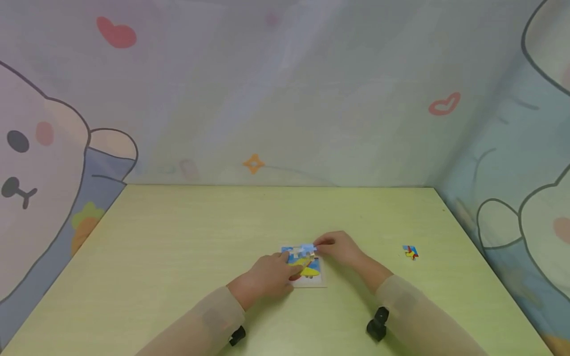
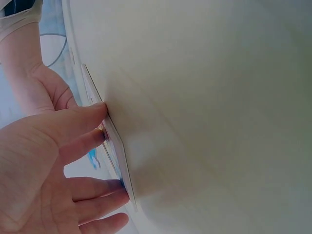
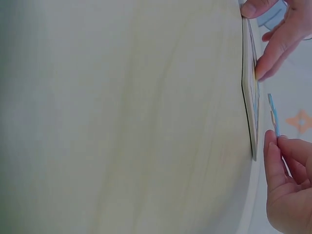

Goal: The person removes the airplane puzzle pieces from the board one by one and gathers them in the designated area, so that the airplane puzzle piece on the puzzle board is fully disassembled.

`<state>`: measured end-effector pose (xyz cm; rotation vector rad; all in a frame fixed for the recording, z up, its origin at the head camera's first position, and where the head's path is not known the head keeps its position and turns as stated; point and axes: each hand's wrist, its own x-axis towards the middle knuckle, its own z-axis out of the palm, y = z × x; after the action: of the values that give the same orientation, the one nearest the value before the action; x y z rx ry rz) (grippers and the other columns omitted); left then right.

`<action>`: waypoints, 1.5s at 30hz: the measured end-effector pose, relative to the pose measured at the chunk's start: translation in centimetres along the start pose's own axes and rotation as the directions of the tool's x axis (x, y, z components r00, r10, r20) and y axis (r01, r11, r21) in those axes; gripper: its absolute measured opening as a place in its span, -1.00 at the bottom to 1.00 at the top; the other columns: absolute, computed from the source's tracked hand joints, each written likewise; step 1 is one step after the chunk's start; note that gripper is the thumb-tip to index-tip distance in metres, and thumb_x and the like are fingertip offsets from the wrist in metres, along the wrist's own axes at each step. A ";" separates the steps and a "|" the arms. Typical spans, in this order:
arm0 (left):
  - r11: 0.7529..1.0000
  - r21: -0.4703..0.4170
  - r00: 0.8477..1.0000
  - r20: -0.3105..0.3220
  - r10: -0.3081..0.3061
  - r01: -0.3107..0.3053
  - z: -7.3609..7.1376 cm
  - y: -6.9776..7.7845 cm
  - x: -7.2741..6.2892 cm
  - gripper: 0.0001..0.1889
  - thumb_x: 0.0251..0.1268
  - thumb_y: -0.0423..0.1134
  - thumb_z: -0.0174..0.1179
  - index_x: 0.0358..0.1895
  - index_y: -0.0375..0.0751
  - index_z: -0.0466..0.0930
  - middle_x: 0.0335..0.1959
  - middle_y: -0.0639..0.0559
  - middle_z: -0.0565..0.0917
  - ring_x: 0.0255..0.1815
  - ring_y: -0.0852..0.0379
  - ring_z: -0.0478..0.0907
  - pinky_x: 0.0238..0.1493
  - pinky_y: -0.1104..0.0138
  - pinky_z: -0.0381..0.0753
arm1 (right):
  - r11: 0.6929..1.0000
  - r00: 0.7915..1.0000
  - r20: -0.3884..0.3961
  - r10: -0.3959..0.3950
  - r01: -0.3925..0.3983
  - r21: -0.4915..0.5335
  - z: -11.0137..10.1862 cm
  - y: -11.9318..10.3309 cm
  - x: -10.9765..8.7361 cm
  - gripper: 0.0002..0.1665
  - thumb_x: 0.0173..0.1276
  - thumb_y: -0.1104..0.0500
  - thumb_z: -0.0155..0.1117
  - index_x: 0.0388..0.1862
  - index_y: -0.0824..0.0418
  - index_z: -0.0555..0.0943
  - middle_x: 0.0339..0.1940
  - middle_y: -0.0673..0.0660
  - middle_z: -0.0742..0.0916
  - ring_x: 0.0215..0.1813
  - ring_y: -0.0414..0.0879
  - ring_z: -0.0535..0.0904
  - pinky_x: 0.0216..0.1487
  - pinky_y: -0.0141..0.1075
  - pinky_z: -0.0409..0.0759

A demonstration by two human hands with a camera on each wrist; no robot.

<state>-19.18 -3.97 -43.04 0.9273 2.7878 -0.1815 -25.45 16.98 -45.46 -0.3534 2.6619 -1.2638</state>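
Observation:
A small square jigsaw puzzle board with a yellow airplane picture lies flat on the table. My left hand rests over its left side, fingers fairly straight, the index finger on the picture and the thumb touching the near edge. Just above the board's far right part, my right hand pinches a light-blue puzzle piece between thumb and fingers. Seen edge-on in the right wrist view, that puzzle piece is held apart from the board. My left hand covers part of the picture.
Another puzzle piece, blue, red and yellow, lies by itself on the table to the right. The pale wooden table ends at a cloth wall printed with cartoon animals.

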 end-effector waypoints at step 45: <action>1.000 -0.007 1.000 0.005 -0.006 0.006 -0.1 0.1 0.3 -0.51 0.28 -0.06 0.09 0.30 0.22 0.37 0.29 -0.17 0.35 0.28 -0.09 0.31 0.10 0.12 0.41 | 0.980 0.991 -0.054 0.125 -0.115 0.161 -8.1 5.8 -4.6 -0.69 0.30 0.26 0.22 -0.06 0.46 0.58 -0.14 0.21 0.68 -0.13 -0.06 0.61 -0.15 -0.31 0.57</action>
<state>-19.43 -3.71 -43.06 0.9156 2.7855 -0.1751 -23.91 27.84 -44.66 -0.1290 2.5681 -1.4579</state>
